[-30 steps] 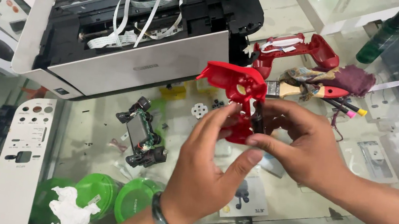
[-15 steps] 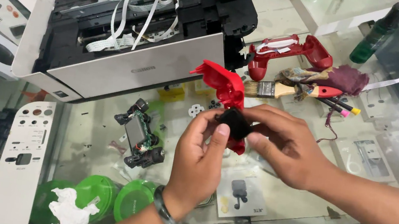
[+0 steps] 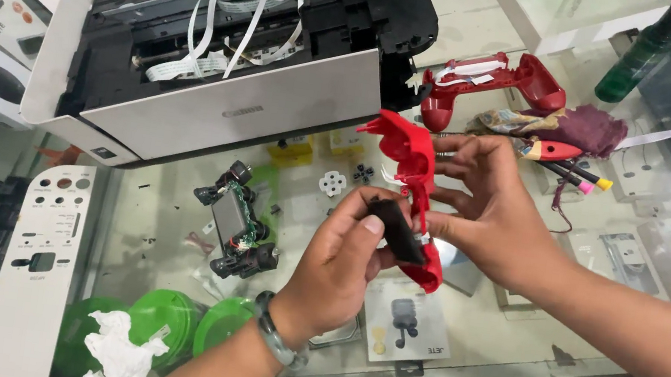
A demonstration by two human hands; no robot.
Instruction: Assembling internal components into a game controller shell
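Fingers of the left hand (image 3: 343, 259) are pinched shut on a small black part (image 3: 396, 229), which is pressed against the red controller shell (image 3: 414, 166). The shell is gripped by the right hand (image 3: 494, 218), fingers curled closed round its edge, and is held upright above the glass counter (image 3: 508, 324). A bare controller circuit board (image 3: 234, 223) is seen lying to the left, a second red shell (image 3: 496, 80) behind, beside an opened printer (image 3: 224, 53).
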